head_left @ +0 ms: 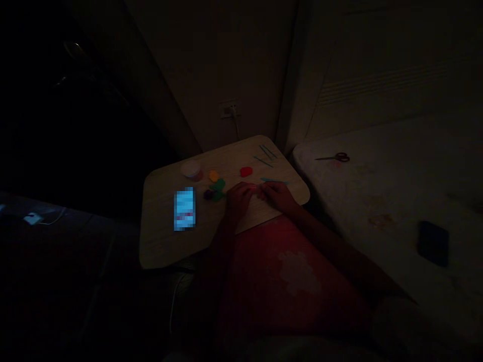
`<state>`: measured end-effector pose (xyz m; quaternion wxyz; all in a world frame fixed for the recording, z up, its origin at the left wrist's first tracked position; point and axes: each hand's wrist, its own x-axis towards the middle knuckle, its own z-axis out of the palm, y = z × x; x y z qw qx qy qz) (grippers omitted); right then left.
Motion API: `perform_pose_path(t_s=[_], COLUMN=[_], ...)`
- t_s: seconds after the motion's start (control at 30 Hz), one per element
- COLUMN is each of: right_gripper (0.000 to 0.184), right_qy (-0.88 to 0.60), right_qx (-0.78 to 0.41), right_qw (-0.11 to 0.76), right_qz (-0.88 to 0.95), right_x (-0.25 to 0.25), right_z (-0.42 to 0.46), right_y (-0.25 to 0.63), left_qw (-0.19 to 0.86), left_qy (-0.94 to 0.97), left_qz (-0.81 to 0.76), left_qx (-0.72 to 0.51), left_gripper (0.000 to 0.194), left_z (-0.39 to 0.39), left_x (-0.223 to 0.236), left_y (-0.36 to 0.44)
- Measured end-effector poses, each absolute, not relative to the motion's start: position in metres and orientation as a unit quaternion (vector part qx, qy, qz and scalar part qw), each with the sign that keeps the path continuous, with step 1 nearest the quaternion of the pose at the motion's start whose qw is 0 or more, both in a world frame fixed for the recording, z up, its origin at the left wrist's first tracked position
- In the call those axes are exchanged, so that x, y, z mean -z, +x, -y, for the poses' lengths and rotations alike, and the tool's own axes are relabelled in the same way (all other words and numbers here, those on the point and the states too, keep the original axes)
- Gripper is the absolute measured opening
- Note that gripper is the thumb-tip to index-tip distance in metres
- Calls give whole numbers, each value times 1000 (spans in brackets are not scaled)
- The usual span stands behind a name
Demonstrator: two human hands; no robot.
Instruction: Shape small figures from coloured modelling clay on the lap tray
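Observation:
In the dim head view, my left hand and my right hand meet near the front edge of a small wooden table. Their fingers are closed around a small pinkish piece of modelling clay, mostly covered by the fingertips. Just beyond them lies a red clay lump. To the left of my left hand sit green clay, a dark purple lump and a yellow-orange lump. A thin teal modelling tool lies right behind my right hand.
Several thin tools lie at the table's far right corner. A round tub and a lit, pixelated screen are on the left. On the pale surface to the right are scissors and a dark rectangular object.

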<state>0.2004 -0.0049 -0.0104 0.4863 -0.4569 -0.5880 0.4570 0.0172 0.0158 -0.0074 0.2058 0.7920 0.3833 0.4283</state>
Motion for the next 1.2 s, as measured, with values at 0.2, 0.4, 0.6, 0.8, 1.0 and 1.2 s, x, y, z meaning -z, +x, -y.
perform_pose_path(t_s=[0.2, 0.4, 0.6, 0.8, 1.0, 1.2], right_gripper=[46, 45, 47, 44, 45, 46], right_qy=[-465, -463, -453, -460, -462, -469], right_qx=[-460, -463, -459, -457, -452, -455], right_qw=[482, 487, 490, 484, 481, 482], right_qz=[584, 578, 587, 587, 592, 584], right_x=[11, 14, 9, 9, 15, 13], right_z=[5, 4, 6, 5, 4, 4], right_y=[200, 201, 201, 201, 202, 200], left_qw=[214, 223, 229, 237, 261, 244], left_qy=[799, 798, 785, 753, 744, 770], left_qz=[-377, -378, -398, -426, -433, -398], left_qx=[-417, -413, -416, -441, -437, -436], left_gripper=[33, 25, 9, 18, 15, 27], left_z=[-17, -17, -16, -15, -14, -14], left_x=[9, 9, 11, 15, 13, 7], left_y=[16, 16, 16, 16, 16, 14])
